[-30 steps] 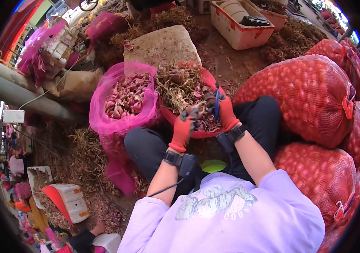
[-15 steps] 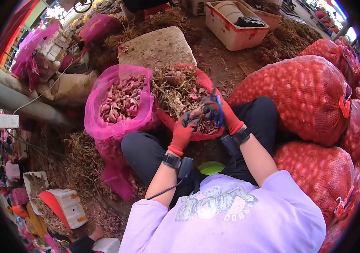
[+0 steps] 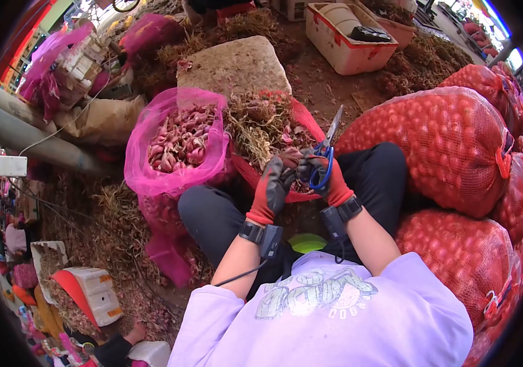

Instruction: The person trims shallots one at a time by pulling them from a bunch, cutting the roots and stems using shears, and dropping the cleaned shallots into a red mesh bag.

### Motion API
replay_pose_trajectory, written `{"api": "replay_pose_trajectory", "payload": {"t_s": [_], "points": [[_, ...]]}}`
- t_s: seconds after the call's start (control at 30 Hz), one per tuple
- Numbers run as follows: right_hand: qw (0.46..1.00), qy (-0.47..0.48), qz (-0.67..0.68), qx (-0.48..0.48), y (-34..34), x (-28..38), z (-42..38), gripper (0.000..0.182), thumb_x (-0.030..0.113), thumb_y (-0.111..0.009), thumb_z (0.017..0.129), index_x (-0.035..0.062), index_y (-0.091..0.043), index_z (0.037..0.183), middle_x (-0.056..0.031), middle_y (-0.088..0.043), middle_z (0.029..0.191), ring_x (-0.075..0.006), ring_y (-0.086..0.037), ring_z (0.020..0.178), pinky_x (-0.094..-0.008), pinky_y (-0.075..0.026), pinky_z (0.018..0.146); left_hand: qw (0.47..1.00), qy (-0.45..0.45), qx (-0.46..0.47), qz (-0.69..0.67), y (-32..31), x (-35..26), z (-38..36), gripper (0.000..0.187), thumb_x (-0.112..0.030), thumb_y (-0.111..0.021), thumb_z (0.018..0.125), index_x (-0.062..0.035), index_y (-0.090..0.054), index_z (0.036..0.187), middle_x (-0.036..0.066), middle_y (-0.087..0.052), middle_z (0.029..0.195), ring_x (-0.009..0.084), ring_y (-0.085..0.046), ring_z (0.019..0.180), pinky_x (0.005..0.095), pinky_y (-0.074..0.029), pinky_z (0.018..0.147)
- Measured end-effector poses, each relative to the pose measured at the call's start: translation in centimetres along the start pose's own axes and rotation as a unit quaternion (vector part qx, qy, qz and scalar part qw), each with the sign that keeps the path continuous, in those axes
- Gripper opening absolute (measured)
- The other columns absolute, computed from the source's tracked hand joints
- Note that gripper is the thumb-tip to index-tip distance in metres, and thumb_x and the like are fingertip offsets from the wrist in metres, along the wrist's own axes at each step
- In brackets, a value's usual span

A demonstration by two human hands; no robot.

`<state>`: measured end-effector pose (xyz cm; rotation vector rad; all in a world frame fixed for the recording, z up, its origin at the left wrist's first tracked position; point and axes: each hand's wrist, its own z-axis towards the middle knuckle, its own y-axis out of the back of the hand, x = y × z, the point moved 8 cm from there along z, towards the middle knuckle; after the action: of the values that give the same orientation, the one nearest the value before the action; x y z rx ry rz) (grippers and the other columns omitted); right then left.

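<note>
My left hand [image 3: 270,191], in a red and dark grey glove, is closed on a shallot bulb [image 3: 288,160] above the red net bag. Blue-handled scissors [image 3: 327,153] are in my gloved right hand [image 3: 328,177], their blades pointing up and away. Both hands are close together. Below them, the red net bag [image 3: 303,116] holds dry stems and trimmings [image 3: 258,125]. To its left stands an open pink net bag [image 3: 136,153] with many loose purple-red shallots [image 3: 179,140].
Full red mesh sacks [image 3: 433,140] are piled at the right. A pale slab [image 3: 234,67] lies beyond the bags, a white foam box [image 3: 350,46] behind it. A metal pipe [image 3: 41,137] runs at left. Other people's limbs show at lower left.
The scissors have swung upright, so their blades now show clearly above my right hand. My left hand has turned and moved slightly, and the whole view has shifted a little.
</note>
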<state>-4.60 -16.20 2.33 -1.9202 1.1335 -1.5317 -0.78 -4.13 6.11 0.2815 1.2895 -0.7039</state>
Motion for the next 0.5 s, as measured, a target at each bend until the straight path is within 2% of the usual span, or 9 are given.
{"api": "replay_pose_trajectory", "payload": {"t_s": [0.13,0.2,0.27,0.3,0.4,0.5], "points": [[0.991,-0.032,-0.128,0.010,1.2,-1.0,-1.0,0.021,0.012,-0.060,0.088,-0.0030,-0.059,0.102,-0.0091,-0.065,0.083,-0.0176,-0.065,0.069,-0.0279,-0.054,0.059,0.964,0.171,-0.068,-0.194,1.2,4.5,-1.7,0.024,-0.010,-0.051,0.095,-0.0018,-0.053,0.117,0.005,-0.062,0.105,0.0133,-0.060,0.091,0.0255,-0.050,0.080],[0.974,0.000,-0.226,-0.007,1.1,0.5,-1.2,0.022,0.012,-0.063,0.086,-0.0021,-0.062,0.103,-0.0070,-0.067,0.086,-0.0120,-0.063,0.067,-0.0239,-0.052,0.058,0.919,0.240,-0.118,-0.288,1.7,5.7,-2.4,0.021,-0.009,-0.054,0.094,-0.0015,-0.056,0.113,0.004,-0.064,0.098,0.0135,-0.061,0.082,0.0243,-0.050,0.074],[0.955,0.038,-0.292,-0.038,0.4,2.2,-1.6,0.022,0.011,-0.066,0.084,-0.0018,-0.063,0.102,-0.0055,-0.067,0.087,-0.0073,-0.062,0.069,-0.0199,-0.050,0.060,0.931,0.219,-0.102,-0.272,1.5,5.0,-2.2,0.024,-0.010,-0.055,0.093,-0.0015,-0.056,0.116,0.004,-0.064,0.099,0.0118,-0.061,0.082,0.0238,-0.050,0.075],[0.954,0.053,-0.294,-0.009,-0.6,2.6,-1.6,0.020,0.009,-0.067,0.083,-0.0006,-0.064,0.101,-0.0026,-0.067,0.086,-0.0045,-0.059,0.071,-0.0196,-0.048,0.063,0.937,0.210,-0.093,-0.263,1.4,4.7,-2.1,0.026,-0.010,-0.056,0.093,-0.0015,-0.056,0.117,0.004,-0.065,0.100,0.0110,-0.061,0.082,0.0236,-0.050,0.075],[0.901,0.141,-0.406,0.062,-2.2,3.8,-1.4,0.019,0.010,-0.068,0.083,-0.0002,-0.065,0.099,-0.0012,-0.067,0.086,-0.0052,-0.058,0.074,-0.0217,-0.048,0.066,0.967,0.173,-0.037,-0.185,0.5,4.2,-1.8,0.033,-0.008,-0.057,0.092,-0.0006,-0.052,0.124,0.004,-0.065,0.105,0.0107,-0.061,0.090,0.0240,-0.050,0.079],[0.879,0.087,-0.463,0.071,-2.2,3.5,-1.5,0.018,0.009,-0.068,0.082,-0.0006,-0.064,0.097,-0.0014,-0.067,0.087,-0.0064,-0.058,0.076,-0.0238,-0.048,0.071,0.987,0.162,-0.007,-0.013,0.8,3.1,-1.7,0.041,-0.001,-0.057,0.090,0.0010,-0.047,0.130,0.007,-0.062,0.113,0.0120,-0.059,0.099,0.0251,-0.049,0.085]]}}
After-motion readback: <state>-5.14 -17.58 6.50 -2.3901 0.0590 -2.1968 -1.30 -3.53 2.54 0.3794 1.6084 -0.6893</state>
